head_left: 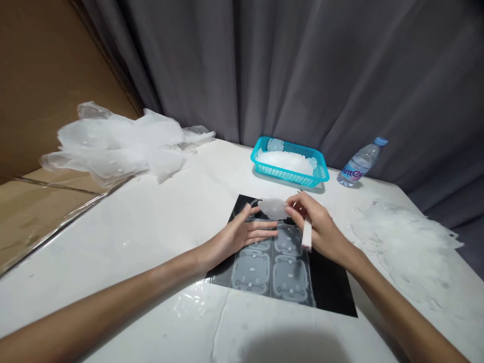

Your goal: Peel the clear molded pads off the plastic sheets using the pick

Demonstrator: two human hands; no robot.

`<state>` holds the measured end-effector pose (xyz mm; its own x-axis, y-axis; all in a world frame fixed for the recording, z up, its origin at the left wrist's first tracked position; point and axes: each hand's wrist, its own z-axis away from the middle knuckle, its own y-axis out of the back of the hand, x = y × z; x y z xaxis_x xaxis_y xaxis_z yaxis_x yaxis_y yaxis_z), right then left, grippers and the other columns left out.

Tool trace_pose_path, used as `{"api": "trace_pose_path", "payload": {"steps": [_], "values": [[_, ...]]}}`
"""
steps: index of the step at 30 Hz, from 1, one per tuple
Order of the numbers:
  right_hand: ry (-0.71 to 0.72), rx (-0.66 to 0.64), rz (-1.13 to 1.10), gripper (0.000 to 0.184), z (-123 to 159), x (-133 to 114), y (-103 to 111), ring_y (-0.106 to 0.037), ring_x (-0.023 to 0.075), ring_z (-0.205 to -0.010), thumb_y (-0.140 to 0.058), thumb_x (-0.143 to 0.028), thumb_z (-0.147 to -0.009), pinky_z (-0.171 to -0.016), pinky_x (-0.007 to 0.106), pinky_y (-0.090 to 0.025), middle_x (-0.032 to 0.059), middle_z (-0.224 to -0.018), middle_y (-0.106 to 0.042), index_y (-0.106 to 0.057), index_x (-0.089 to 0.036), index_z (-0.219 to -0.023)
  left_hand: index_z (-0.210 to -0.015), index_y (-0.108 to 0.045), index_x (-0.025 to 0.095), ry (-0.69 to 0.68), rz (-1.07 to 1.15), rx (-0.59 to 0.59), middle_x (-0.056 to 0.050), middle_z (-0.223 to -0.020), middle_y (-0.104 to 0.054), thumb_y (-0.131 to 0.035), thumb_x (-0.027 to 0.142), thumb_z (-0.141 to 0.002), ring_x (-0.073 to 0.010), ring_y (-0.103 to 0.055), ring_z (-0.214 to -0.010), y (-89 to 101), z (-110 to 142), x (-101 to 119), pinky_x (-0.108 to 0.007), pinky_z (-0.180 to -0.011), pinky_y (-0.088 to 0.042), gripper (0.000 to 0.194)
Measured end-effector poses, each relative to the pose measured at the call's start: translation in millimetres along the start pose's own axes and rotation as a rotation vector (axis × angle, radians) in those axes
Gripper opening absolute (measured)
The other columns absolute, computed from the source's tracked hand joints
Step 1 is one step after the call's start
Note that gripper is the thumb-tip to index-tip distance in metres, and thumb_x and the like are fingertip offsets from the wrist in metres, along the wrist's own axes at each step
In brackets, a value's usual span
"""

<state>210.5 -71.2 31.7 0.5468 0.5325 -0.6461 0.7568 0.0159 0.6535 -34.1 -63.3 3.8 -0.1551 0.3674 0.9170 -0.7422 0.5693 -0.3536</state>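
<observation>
My right hand (pixel 315 222) pinches the edge of a small frosted plastic piece (pixel 273 208) between thumb and fingers. A slim white stick-like tool (pixel 307 235) also sits in that hand, pointing down toward me; its working end is hidden. My left hand (pixel 245 228) is open, fingers stretched out, its thumb close to the piece's left edge; whether they touch I cannot tell. Below both hands lies a translucent plastic sheet (pixel 251 272) patterned with rounded squares. It rests on a black board (pixel 335 287), partly covered by my fingers.
A turquoise basket (pixel 291 177) containing frosted pieces stands behind the board. Right of it is a water bottle (pixel 361 164). Crumpled translucent sheets (pixel 124 141) are heaped at the back left, beside cardboard (pixel 45 206). More translucent pieces (pixel 416 247) spread along the right.
</observation>
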Motion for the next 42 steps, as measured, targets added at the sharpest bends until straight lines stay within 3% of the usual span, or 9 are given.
{"api": "trace_pose_path", "payload": {"steps": [3, 7, 10, 16, 23, 26, 29, 34, 42], "values": [[-0.112, 0.167, -0.015, 0.015, -7, 20, 13, -0.06, 0.0164, -0.075, -0.055, -0.036, -0.105, -0.071, 0.029, -0.048, 0.0022, -0.09, -0.063, -0.058, -0.021, -0.103, -0.168, 0.0, 0.029, -0.087, -0.476, -0.082, -0.016, -0.16, -0.051, -0.052, 0.06, -0.104, -0.0306, -0.051, -0.147, -3.8, 11, -4, -0.054, -0.124, -0.035, 0.088], [-0.145, 0.46, 0.173, 0.016, -39, 56, 55, -0.058, 0.0179, -0.071, -0.058, -0.037, -0.1, -0.067, 0.03, -0.046, 0.0015, -0.082, -0.063, -0.059, -0.021, -0.096, -0.166, -0.026, 0.035, -0.245, -1.115, -0.269, -0.006, -0.167, -0.043, -0.052, 0.045, -0.108, -0.0305, -0.043, -0.153, -10.5, 21, -3, -0.05, -0.126, -0.036, 0.065], [-0.093, 0.653, 0.336, 0.016, -75, 85, 81, -0.059, 0.0208, -0.078, -0.054, -0.037, -0.099, -0.075, 0.035, -0.049, 0.0046, -0.088, -0.063, -0.056, -0.022, -0.093, -0.162, -0.039, 0.03, -0.34, -1.308, -0.31, -0.004, -0.168, -0.041, -0.049, 0.046, -0.109, -0.0298, -0.041, -0.154, -11.0, 21, -1, -0.046, -0.127, -0.036, 0.057], [-0.121, 0.412, 0.384, 0.038, -99, 117, 65, -0.057, 0.0276, -0.084, -0.048, -0.052, -0.101, -0.086, 0.047, -0.05, 0.0085, -0.082, -0.063, -0.054, -0.024, -0.076, -0.166, -0.03, 0.034, -0.313, -1.391, -0.331, 0.001, -0.171, -0.033, -0.04, 0.05, -0.111, -0.0241, -0.036, -0.157, -3.0, 15, -3, -0.041, -0.129, -0.032, 0.057], [-0.183, 0.312, 0.142, 0.065, -10, 57, 37, -0.063, 0.0253, -0.098, -0.014, -0.065, -0.108, -0.092, 0.042, -0.052, 0.0081, -0.102, -0.066, -0.065, -0.024, -0.102, -0.165, -0.03, 0.038, -0.287, -1.395, -0.351, 0.003, -0.173, -0.029, -0.039, 0.052, -0.111, -0.0236, -0.031, -0.159, 4.6, 9, 6, -0.043, -0.131, -0.028, 0.057], [-0.266, 0.005, -0.241, 0.054, 28, 24, 31, -0.066, 0.019, -0.076, -0.033, -0.067, -0.106, -0.076, 0.034, -0.054, 0.0033, -0.092, -0.067, -0.065, -0.024, -0.108, -0.163, -0.034, 0.04, -0.288, -1.373, -0.33, 0.003, -0.172, -0.031, -0.045, 0.056, -0.108, -0.0253, -0.035, -0.157, 6.1, 6, 8, -0.044, -0.129, -0.032, 0.058], [-0.319, -0.113, -0.294, 0.031, 49, 8, 25, -0.069, 0.0183, -0.082, -0.061, -0.053, -0.102, -0.077, 0.031, -0.054, 0.0024, -0.094, -0.07, -0.068, -0.023, -0.098, -0.158, -0.043, 0.038, -0.294, -1.377, -0.248, 0.001, -0.17, -0.037, -0.047, 0.058, -0.107, -0.0268, -0.042, -0.153, 1.5, 0, 6, -0.046, -0.125, -0.036, 0.055], [-0.208, -0.199, -0.253, 0.015, 56, 5, 16, -0.069, 0.0194, -0.095, -0.068, -0.036, -0.1, -0.085, 0.031, -0.056, 0.0046, -0.103, -0.072, -0.071, -0.022, -0.1, -0.135, -0.063, 0.026, -0.445, -1.461, -0.113, -0.009, -0.146, -0.061, -0.057, 0.059, -0.102, -0.0325, -0.055, -0.137, -10.7, -21, 1, -0.053, -0.115, -0.043, 0.047], [-0.107, -0.169, -0.146, 0.01, 59, 7, 13, -0.071, 0.0212, -0.103, -0.061, -0.028, -0.104, -0.093, 0.037, -0.056, 0.0061, -0.109, -0.074, -0.071, -0.024, -0.105, -0.138, -0.062, 0.029, -0.469, -1.433, -0.157, -0.01, -0.154, -0.051, -0.061, 0.065, -0.097, -0.0351, -0.049, -0.141, -7.9, -39, -5, -0.056, -0.117, -0.039, 0.054]]}}
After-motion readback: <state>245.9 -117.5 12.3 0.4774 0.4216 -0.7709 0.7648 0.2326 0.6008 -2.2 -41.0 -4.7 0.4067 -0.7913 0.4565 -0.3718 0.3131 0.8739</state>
